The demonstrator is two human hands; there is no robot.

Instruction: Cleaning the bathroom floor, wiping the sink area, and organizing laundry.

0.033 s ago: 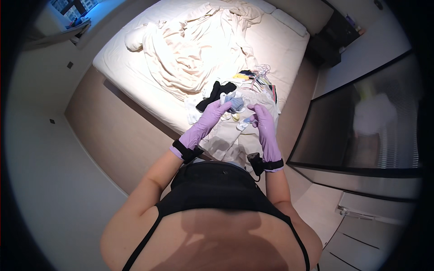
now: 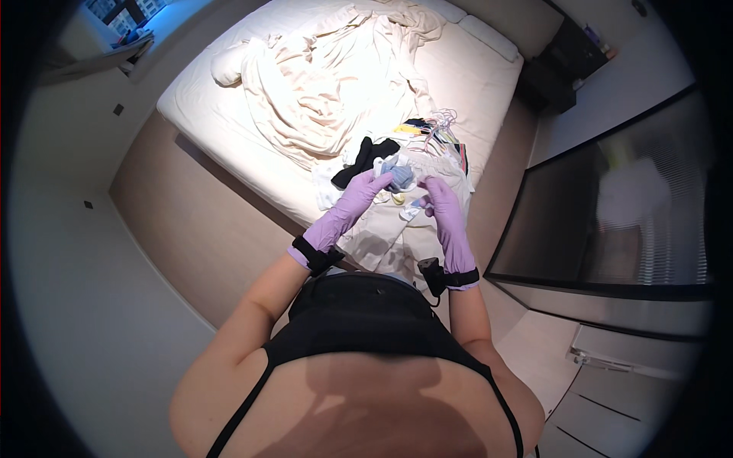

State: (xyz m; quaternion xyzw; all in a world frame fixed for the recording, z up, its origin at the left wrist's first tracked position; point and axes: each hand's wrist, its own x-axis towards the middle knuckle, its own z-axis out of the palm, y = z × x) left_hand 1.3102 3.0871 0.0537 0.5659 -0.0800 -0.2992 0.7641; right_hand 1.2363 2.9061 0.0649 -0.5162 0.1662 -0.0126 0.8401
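My left hand [image 2: 361, 193], in a lilac glove, pinches a small bunched blue and white sock [image 2: 398, 177] between thumb and fingers. Just right of it is my gloved right hand [image 2: 444, 200], its fingers half curled and apart, with the fingertips close to the bundle's edge. Below the bundle, by the right thumb, lies another white and blue sock [image 2: 411, 211]; whether the thumb touches it I cannot tell. Pale trousers [image 2: 389, 238] are spread under both hands at the bed's near edge. Black clothing [image 2: 355, 169] lies just beyond the left hand.
The bed [image 2: 229, 126] carries a rumpled cream blanket [image 2: 305, 91]. Beyond my hands, several thin hangers [image 2: 441, 126] lie on a pile of coloured clothes [image 2: 462, 156]. A dark-framed ribbed glass panel [image 2: 611, 206] stands to the right, and a dark cabinet [image 2: 553, 72] at the far right.
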